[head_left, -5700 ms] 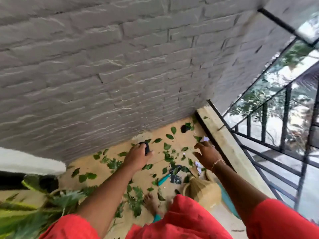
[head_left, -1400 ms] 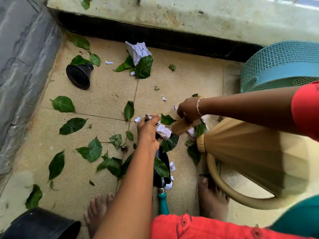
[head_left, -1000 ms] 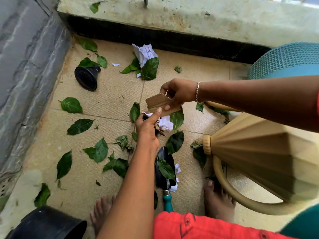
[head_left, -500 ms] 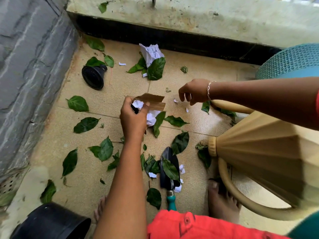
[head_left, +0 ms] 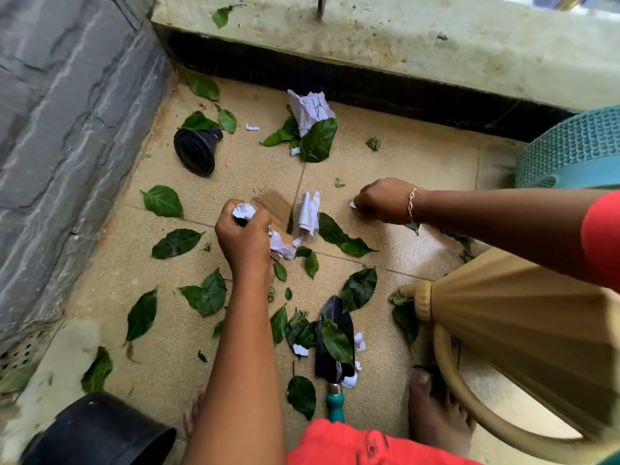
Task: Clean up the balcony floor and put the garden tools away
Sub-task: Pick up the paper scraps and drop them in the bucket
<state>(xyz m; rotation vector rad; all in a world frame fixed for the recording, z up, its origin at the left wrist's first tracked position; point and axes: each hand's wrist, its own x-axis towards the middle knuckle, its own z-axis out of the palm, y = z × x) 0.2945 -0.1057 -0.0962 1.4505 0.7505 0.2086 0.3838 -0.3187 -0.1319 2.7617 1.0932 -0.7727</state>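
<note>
Fingers of the left hand (head_left: 246, 236) are curled tight round a wad of crumpled white paper (head_left: 245, 209), and a blurry piece of brown cardboard (head_left: 273, 206) pokes out past the knuckles. The right hand (head_left: 382, 201) is down at the tan tiled floor (head_left: 385, 156), fingertips nipping a tiny white paper scrap (head_left: 352, 204).

Using the black-bladed hand trowel with the teal handle (head_left: 335, 350) as the marker, both hands are beyond its tip, the right one further off to the right.

- Big ribbed beige plastic watering can (head_left: 523, 333): right of the trowel, handle loop close by a bare foot (head_left: 436, 411).
- Teal woven plastic basket (head_left: 570, 146): well beyond and right.
- Round black plastic pot (head_left: 100, 431): left of the trowel's handle, nearer the person.
- Black sprinkler rose (head_left: 196, 151): on its side, well beyond and left, by the grey stone wall (head_left: 67, 129).
- Crumpled white paper ball (head_left: 310, 109): straight beyond, near the concrete kerb (head_left: 402, 38).
- Green leaves (head_left: 176, 243): scattered all round the trowel, one lying on the blade.
- Small white scraps (head_left: 359, 342): touching the blade's right edge.
</note>
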